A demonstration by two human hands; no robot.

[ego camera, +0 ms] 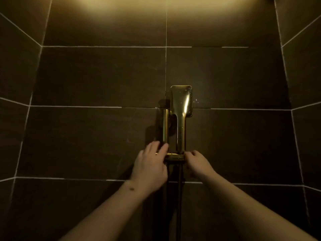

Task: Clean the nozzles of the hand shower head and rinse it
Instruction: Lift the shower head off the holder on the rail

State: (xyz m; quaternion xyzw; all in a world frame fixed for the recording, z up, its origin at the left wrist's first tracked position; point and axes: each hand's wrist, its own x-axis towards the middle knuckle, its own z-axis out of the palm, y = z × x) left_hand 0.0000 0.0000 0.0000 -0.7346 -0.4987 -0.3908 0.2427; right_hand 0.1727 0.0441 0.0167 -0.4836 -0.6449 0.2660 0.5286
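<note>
A gold hand shower head (181, 105) with a rectangular head stands upright in a gold holder (174, 156) on a vertical gold rail (165, 127). Its back faces me, so the nozzles are hidden. My left hand (150, 166) rests against the left end of the holder with its fingers fairly straight, reaching up beside the rail. My right hand (197, 162) sits at the holder's right end with its fingers curled at the holder's edge; its grip is hard to make out in the dim light.
Dark brown wall tiles (95, 75) with pale grout lines surround the fitting on three sides. A dark hose or rail (173, 197) runs down below the holder between my forearms. Light falls from above onto the upper wall.
</note>
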